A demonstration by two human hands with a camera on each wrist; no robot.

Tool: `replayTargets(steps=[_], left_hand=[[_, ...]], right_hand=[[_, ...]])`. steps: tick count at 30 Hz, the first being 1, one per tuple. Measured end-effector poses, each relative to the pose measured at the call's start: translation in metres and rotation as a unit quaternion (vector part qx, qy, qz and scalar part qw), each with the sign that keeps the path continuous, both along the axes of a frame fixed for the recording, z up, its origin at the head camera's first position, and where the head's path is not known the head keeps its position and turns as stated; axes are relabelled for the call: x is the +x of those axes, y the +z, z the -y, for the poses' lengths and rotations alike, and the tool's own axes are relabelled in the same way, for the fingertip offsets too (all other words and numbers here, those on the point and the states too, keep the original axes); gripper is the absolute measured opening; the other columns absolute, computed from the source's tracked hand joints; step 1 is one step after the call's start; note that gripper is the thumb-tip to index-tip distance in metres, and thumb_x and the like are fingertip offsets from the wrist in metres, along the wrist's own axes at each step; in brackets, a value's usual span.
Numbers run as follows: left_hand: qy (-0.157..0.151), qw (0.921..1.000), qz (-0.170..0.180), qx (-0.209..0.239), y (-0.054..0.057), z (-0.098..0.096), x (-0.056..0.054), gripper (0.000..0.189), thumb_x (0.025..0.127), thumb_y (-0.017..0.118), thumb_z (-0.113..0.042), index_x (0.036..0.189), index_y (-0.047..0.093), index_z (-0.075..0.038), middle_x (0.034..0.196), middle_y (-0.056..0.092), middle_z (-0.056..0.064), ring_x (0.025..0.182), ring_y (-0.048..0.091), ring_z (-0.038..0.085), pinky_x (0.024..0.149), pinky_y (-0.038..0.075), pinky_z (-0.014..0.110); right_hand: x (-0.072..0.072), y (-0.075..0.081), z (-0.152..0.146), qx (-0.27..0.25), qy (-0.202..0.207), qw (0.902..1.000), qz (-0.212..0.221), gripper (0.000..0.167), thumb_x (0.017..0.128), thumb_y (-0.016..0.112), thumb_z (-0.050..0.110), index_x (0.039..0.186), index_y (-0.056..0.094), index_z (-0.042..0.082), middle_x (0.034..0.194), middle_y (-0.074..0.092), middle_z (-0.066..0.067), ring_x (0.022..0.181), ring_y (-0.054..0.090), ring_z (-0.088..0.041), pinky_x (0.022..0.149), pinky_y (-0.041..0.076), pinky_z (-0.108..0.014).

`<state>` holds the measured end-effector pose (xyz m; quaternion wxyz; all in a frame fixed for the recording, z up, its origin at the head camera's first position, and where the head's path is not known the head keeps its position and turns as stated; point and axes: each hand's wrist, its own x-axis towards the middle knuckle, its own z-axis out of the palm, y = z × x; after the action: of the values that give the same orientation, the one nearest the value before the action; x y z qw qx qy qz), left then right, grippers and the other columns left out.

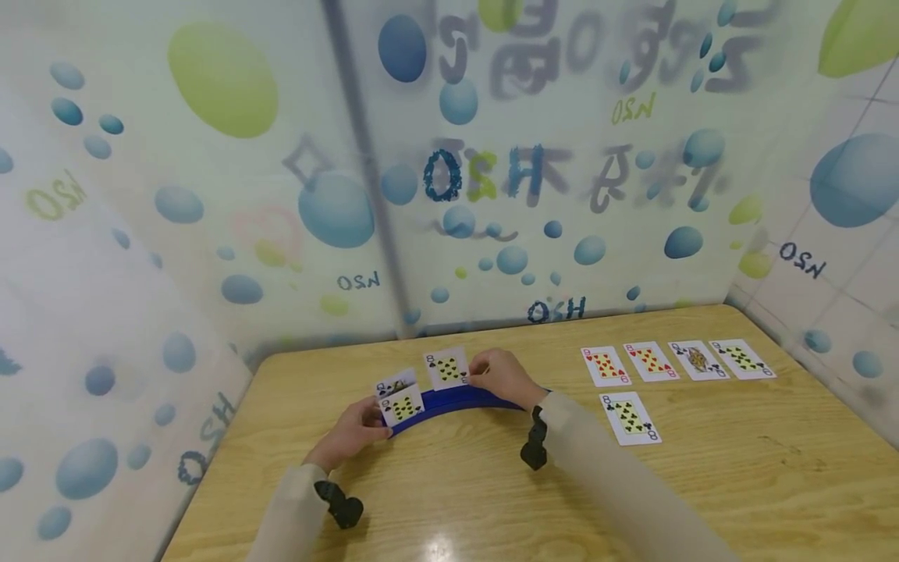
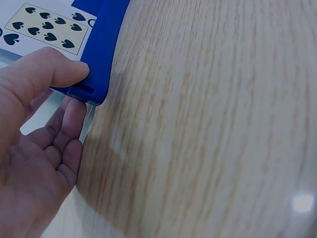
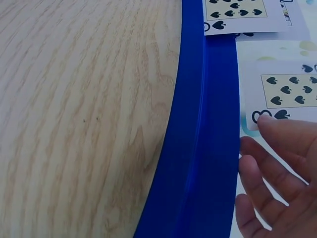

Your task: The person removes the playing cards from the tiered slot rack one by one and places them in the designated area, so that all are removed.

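Note:
A curved blue card holder (image 1: 456,400) lies on the wooden table. My left hand (image 1: 354,425) pinches its left end, thumb (image 2: 74,73) on top and fingers underneath. At that end stands a spade number card (image 1: 403,407), overlapping a spade face card (image 1: 395,385) behind it. My right hand (image 1: 507,376) pinches the lower right corner of an eight of spades (image 1: 445,368), just behind the holder's middle. In the right wrist view, the thumb lies on that card's corner (image 3: 252,124) beside the holder's far edge.
At the right, a row holds two red heart cards (image 1: 605,366) (image 1: 652,361), a face card (image 1: 700,360) and a black number card (image 1: 742,359). A club card (image 1: 630,418) lies nearer, beside the right forearm. A patterned wall (image 1: 485,273) runs along the table's back.

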<state>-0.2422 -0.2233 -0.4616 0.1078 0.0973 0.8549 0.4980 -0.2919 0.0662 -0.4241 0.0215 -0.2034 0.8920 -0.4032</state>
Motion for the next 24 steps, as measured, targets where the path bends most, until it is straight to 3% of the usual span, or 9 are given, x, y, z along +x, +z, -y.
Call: replayTargets(steps=[19, 24], left_hand=[[-0.002, 1.0, 0.005, 0.008, 0.0, 0.001, 0.002, 0.049, 0.082, 0.066, -0.004, 0.127, 0.046, 0.003, 0.105, 0.059, 0.013, 0.089, 0.055, 0.023, 0.075, 0.046, 0.033], [0.004, 1.0, 0.003, 0.005, -0.001, 0.001, 0.002, 0.049, 0.081, 0.066, -0.004, 0.126, 0.047, 0.003, 0.103, 0.058, 0.014, 0.087, 0.054, 0.022, 0.072, 0.046, 0.032]], right_hand=[[0.012, 0.017, -0.052, -0.027, 0.02, 0.9991, -0.027, 0.007, 0.087, 0.063, 0.015, 0.084, 0.062, 0.009, 0.079, 0.059, 0.001, 0.071, 0.053, -0.013, 0.065, 0.043, -0.031], [0.016, 0.017, -0.077, -0.025, -0.002, 0.9996, -0.009, 0.007, 0.087, 0.063, 0.014, 0.085, 0.063, 0.007, 0.077, 0.059, 0.0, 0.069, 0.052, -0.014, 0.063, 0.044, -0.031]])
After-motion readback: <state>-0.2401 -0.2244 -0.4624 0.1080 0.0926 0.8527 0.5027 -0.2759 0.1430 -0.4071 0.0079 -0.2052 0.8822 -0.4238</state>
